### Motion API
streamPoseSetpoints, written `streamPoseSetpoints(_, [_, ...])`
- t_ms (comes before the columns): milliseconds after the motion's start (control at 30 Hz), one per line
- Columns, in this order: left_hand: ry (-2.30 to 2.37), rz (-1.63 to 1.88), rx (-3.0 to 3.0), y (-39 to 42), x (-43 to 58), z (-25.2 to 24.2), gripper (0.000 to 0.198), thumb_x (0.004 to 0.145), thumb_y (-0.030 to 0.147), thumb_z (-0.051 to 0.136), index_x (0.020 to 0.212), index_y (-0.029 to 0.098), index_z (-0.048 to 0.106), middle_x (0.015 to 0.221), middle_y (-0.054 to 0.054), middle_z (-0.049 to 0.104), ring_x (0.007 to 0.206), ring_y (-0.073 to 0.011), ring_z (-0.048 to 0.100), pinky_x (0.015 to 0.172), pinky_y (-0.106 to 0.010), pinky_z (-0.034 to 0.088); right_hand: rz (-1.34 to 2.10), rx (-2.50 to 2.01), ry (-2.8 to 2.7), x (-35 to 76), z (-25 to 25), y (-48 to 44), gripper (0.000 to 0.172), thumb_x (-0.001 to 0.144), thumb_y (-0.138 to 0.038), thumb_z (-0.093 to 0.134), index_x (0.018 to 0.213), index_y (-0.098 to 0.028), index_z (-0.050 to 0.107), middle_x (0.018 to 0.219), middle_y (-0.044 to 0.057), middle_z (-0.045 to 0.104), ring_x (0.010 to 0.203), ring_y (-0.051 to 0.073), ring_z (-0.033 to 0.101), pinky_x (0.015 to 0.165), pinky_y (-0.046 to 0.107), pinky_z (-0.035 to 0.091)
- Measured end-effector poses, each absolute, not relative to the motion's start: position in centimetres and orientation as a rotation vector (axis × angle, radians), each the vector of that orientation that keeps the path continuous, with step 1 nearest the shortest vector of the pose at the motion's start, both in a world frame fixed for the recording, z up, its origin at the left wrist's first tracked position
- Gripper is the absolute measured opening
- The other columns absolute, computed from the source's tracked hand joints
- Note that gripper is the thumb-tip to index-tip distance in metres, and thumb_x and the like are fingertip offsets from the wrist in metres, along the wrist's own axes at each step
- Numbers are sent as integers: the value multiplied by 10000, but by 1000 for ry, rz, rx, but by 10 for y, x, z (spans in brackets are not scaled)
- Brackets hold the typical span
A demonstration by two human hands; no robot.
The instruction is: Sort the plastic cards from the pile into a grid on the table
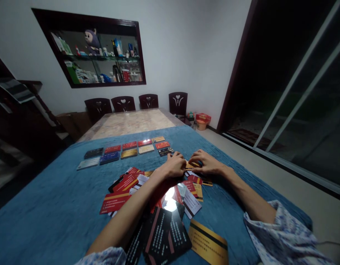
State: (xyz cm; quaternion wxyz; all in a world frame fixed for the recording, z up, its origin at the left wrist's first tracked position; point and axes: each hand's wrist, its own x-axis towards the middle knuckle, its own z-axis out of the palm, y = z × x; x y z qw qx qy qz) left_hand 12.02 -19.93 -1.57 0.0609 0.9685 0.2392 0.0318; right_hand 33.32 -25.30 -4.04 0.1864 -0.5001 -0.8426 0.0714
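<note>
My left hand and my right hand meet over a gold card at the far edge of a loose pile of cards. Both hands have curled fingers pinching that card from either side. The pile holds red, black, white and gold cards scattered on a blue cloth. Beyond the hands, two neat rows of cards lie face up, red ones behind, blue, gold and dark ones in front. A black card and a large gold card lie nearest me.
The blue cloth covers the near half of a long table; its bare marbled top shows beyond. Several dark chairs stand at the far end. A wall cabinet holds clutter. A glass sliding door is at the right.
</note>
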Motion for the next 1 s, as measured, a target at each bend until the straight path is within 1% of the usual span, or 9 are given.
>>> streamPoseSetpoints(167, [697,117,2953,-196,120,-19,157,877,254,577,800,166,682,1089,-104,647,1218,-291,424,969,-472,348,189,-1390,-2371,333,-40,-254,329,851,-487,676,976,-195,761,959,100,673,958,253,542,881,400,405])
streamPoseSetpoints(300, [704,108,2960,-199,120,-16,163,867,214,558,818,162,704,1053,-111,661,1197,-289,445,950,-456,368,153,-1369,-2361,332,-40,-255,300,862,-466,663,900,-189,772,896,99,687,922,244,546,838,384,410])
streamPoseSetpoints(433, [698,110,2951,-203,120,-13,162,850,209,559,840,162,715,1011,-107,669,1190,-292,460,940,-446,377,160,-1355,-2342,332,-39,-255,293,882,-440,629,892,-186,776,829,88,692,875,227,553,829,379,416])
streamPoseSetpoints(567, [685,136,2944,-201,120,-15,165,845,219,567,864,180,727,972,-96,682,1205,-298,458,958,-448,364,183,-1355,-2355,333,-37,-256,372,879,-517,628,940,-178,768,884,97,702,891,234,552,833,381,417])
streamPoseSetpoints(633, [682,155,2932,-198,120,-16,163,838,223,579,879,188,733,973,-92,692,1219,-301,457,973,-456,358,186,-1367,-2356,333,-37,-256,376,865,-520,644,958,-175,764,920,103,705,923,245,550,840,383,418])
streamPoseSetpoints(800, [676,144,2910,-194,119,-14,167,844,241,585,864,185,741,914,-88,715,1181,-298,504,988,-461,354,198,-1362,-2356,334,-37,-257,296,828,-423,689,975,-177,763,934,98,711,944,249,558,858,383,427])
streamPoseSetpoints(900, [651,151,2907,-193,117,-10,204,872,227,547,860,192,748,880,-73,724,1108,-267,560,971,-414,379,191,-1348,-2328,335,-38,-257,236,829,-349,669,967,-184,765,897,85,715,929,244,552,847,376,438])
streamPoseSetpoints(1000, [633,230,2934,-192,116,-9,237,896,200,512,892,207,749,910,-63,735,1066,-235,589,953,-368,400,149,-1355,-2293,336,-40,-255,204,839,-257,606,947,-193,767,847,75,711,914,237,549,826,361,445])
